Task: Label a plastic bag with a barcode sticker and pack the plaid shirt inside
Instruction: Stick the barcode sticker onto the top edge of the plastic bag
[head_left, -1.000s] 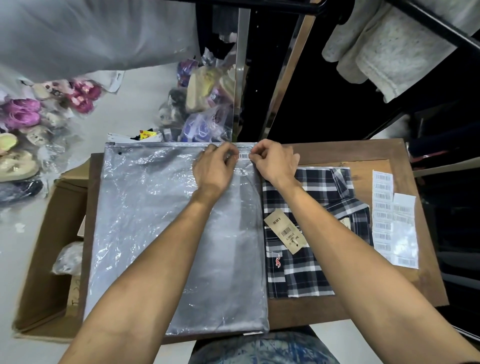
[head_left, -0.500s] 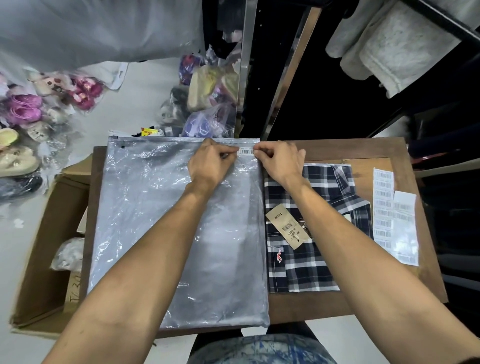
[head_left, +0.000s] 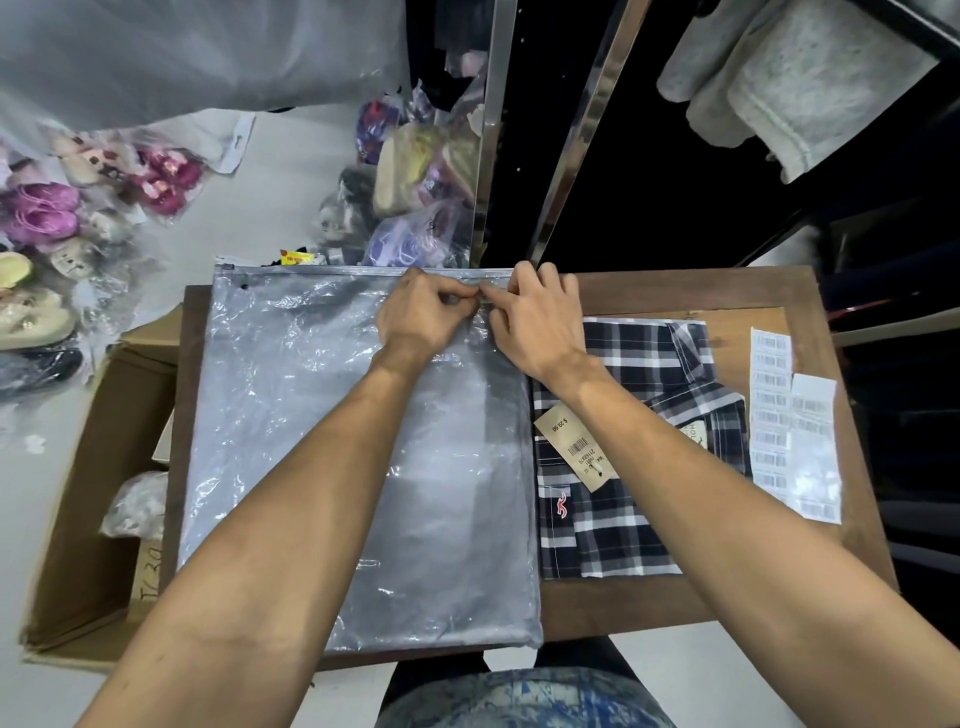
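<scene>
Both hands, left grip (head_left: 426, 317) and right grip (head_left: 535, 322), pinch the plastic bag (head_left: 322, 441) top edge; plaid shirt (head_left: 623, 499) beside the right grip, unpacked.

Not much room on this table (head_left: 769, 291): the plastic bag (head_left: 332, 441) eats the whole left half, plaid shirt (head_left: 623, 519) sits right against it, and the barcode sticker sheets (head_left: 795, 431) line the right edge. Only bare wood is the far right corner and front strip.
</scene>
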